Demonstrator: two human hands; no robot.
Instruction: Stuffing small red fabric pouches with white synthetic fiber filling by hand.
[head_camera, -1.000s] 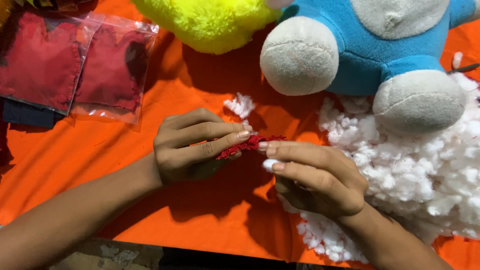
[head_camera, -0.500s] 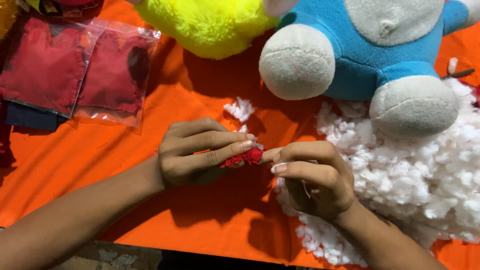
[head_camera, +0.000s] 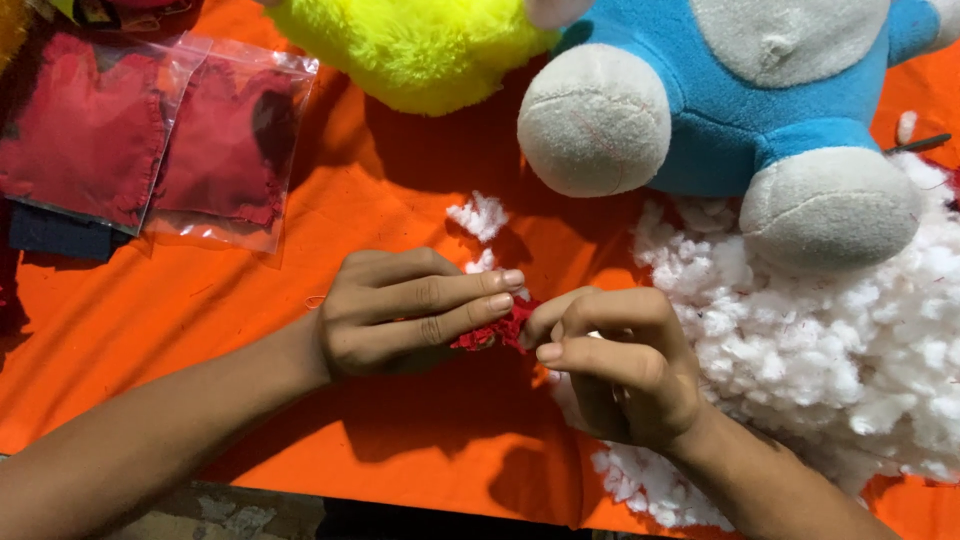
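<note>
Since a second ago, right hand (head_camera: 625, 365) is curling closer to left hand (head_camera: 415, 310); both are pinching the small red cloth piece (head_camera: 495, 330) above the orange counter (head_camera: 300, 290). Stuffing pile (head_camera: 830, 340) is lying beside; filling appears barely started.

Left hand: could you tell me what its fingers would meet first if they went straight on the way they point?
The left hand points rightward, pinching a small red fabric piece. Straight on, its fingers would probably meet the right hand first, whose curled fingers sit just beyond the fabric.
</note>
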